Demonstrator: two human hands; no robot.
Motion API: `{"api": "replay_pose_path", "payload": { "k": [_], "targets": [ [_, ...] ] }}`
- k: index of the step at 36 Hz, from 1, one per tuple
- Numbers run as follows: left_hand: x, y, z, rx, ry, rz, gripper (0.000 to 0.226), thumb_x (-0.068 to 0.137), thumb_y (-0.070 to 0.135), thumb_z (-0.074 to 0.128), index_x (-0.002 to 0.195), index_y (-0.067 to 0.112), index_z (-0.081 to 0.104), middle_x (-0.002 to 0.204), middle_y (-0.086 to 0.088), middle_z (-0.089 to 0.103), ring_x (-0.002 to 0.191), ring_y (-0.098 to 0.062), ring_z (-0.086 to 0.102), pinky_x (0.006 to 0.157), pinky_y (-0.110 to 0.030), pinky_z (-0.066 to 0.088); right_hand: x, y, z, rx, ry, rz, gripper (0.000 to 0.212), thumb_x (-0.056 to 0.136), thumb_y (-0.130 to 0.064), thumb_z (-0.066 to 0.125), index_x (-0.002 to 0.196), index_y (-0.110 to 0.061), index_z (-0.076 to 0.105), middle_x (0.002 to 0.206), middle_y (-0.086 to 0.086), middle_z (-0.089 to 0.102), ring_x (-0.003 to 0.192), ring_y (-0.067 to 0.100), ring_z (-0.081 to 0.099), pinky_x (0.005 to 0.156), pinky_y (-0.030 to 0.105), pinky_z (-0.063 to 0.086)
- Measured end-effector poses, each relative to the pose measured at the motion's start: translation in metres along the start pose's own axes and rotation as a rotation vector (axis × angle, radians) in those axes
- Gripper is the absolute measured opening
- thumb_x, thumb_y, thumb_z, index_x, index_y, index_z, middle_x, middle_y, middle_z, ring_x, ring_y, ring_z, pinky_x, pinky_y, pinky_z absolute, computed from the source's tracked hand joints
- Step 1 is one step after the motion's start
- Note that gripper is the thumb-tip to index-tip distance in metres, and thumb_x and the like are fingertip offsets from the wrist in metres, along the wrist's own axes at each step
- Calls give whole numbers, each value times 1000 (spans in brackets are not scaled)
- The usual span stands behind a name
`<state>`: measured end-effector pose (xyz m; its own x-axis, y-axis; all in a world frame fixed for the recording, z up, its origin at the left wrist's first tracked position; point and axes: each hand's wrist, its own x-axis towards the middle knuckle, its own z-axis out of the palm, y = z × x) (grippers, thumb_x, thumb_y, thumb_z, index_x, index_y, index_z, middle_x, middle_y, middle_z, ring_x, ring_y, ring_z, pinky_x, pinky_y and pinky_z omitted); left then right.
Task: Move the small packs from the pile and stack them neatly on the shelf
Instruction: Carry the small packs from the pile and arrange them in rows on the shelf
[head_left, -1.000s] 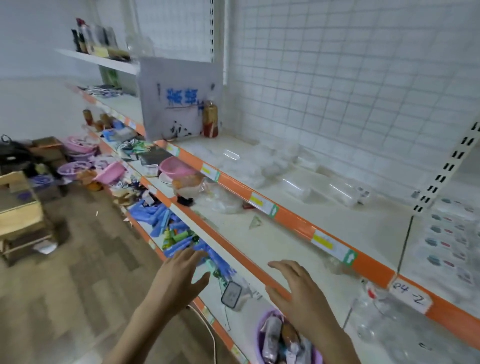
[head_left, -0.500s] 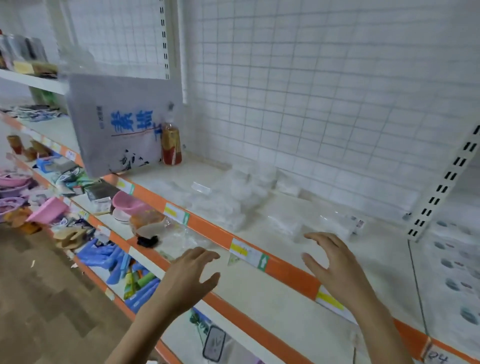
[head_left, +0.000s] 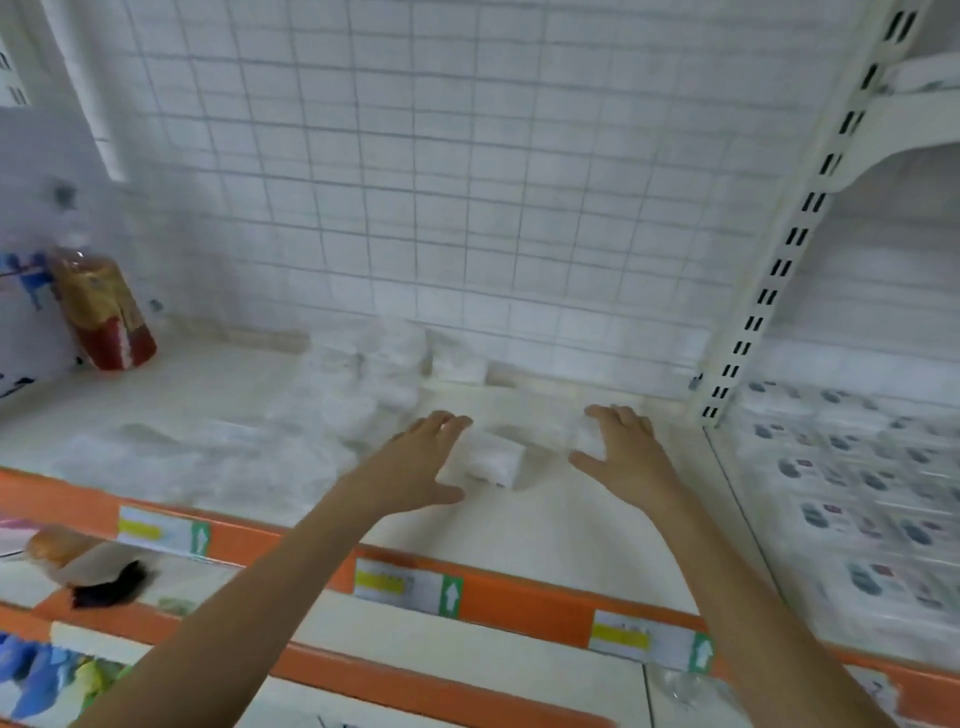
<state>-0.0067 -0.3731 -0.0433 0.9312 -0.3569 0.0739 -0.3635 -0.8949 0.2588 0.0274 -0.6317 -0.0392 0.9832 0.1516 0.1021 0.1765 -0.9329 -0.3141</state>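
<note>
A loose pile of small clear packs (head_left: 358, 384) with white contents lies on the cream shelf (head_left: 545, 525), spreading left along its front. One single pack (head_left: 491, 457) lies apart, between my two hands. My left hand (head_left: 421, 462) reaches over the shelf with fingers spread, its fingertips at the left end of that pack. My right hand (head_left: 623, 449) is spread too, its fingers over another small pack (head_left: 587, 434) further back. Neither hand grips anything. The picture is blurred by motion.
A wire grid back panel (head_left: 441, 182) closes the rear. A red and gold wrapped item (head_left: 104, 312) stands at the far left. A slotted upright (head_left: 769, 270) bounds the right side, with flat printed packs (head_left: 857, 493) beyond. Lower shelves with orange price rails (head_left: 509, 597) hold mixed goods.
Both hands have risen from the lower shelves and reached forward onto the upper shelf, arriving at the packs. The view has swung right and closer to the shelf.
</note>
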Motion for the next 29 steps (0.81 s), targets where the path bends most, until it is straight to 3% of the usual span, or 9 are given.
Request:
{"api": "replay_pose_path", "payload": {
  "k": [4,9,14,17,22,25,27,29],
  "targets": [
    [25,-9,-4,-104,-56,48,65,82,39,66,134,16,35,134,-1,41,117,-19,44,96,-34,39,6,-5,11,-25,5,61,62,84,-42,62,134,-18,36,135,7,42,125,28,35,97,36,36],
    [53,-30,-20,-352,-108,86,66,60,58,74,114,27,52,109,4,55,100,-13,53,90,-31,46,12,-10,19,293,42,191,76,62,-54,72,124,-15,50,126,4,42,124,22,33,88,25,29],
    [74,-53,-47,-393,-96,117,70,52,64,67,113,35,50,101,11,44,95,-5,48,76,-15,40,5,-28,10,842,12,250,32,80,-31,70,107,-23,55,105,-3,63,92,9,62,77,21,45],
    [80,-64,-51,-399,-47,145,81,45,70,58,116,32,49,100,8,42,93,-7,47,73,-12,36,6,-41,14,956,-10,226,29,84,-18,66,110,-17,53,95,-4,69,79,4,67,74,15,46],
    [83,-71,-37,-333,-10,152,62,72,46,72,123,22,48,110,4,36,100,-14,46,87,-22,40,12,-69,31,1006,-65,168,35,85,-9,65,111,-24,48,109,2,66,96,11,65,75,20,50],
    [82,-77,-31,-360,-65,196,74,72,48,73,133,22,41,119,6,36,109,-12,43,93,-24,39,15,-80,39,987,-59,124,46,84,-8,66,115,-34,43,114,6,65,101,18,64,81,27,52],
    [80,-83,-34,-375,-134,229,83,73,47,72,141,24,30,127,6,34,108,-10,41,91,-21,37,13,-83,42,958,-59,122,52,81,-15,67,118,-39,39,116,4,65,104,16,63,88,30,52],
    [78,-91,-38,-419,-199,250,80,79,32,70,144,27,23,128,7,36,103,-12,45,82,-16,37,12,-86,45,916,-51,134,58,79,-21,69,122,-41,38,122,0,61,109,14,61,91,32,51]
  ]
}}
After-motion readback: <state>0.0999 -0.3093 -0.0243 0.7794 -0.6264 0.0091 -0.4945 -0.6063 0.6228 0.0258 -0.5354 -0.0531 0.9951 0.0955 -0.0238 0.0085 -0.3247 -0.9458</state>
